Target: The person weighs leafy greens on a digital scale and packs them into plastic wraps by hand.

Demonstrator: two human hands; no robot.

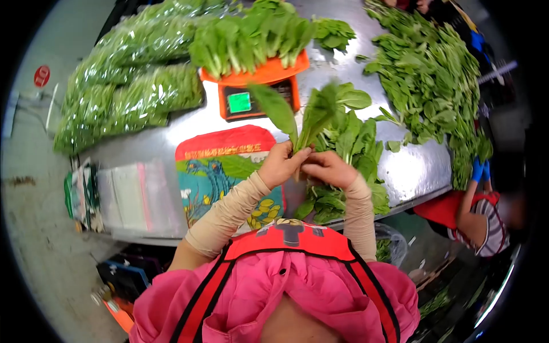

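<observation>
Head view: at far left, bagged greens are piled on the surface, their outlines blurred by glare on the film. Below them, clear bags are stacked. Next, a printed mat is partly covered by the left sleeve. Above it stands an orange scale; its pan is mostly hidden by greens, and its lit digits cannot be read. At centre, a bunch is held upright by its stalks, the left hand having its fingers closed around them; the leaf tips are smeared. The right hand is placed at the stalk ends; whether its fingers grip cannot be told. Loose greens are partly covered by that forearm. At right, a leafy heap is spread, beside which a co-worker's blue gloves are only partly seen.
</observation>
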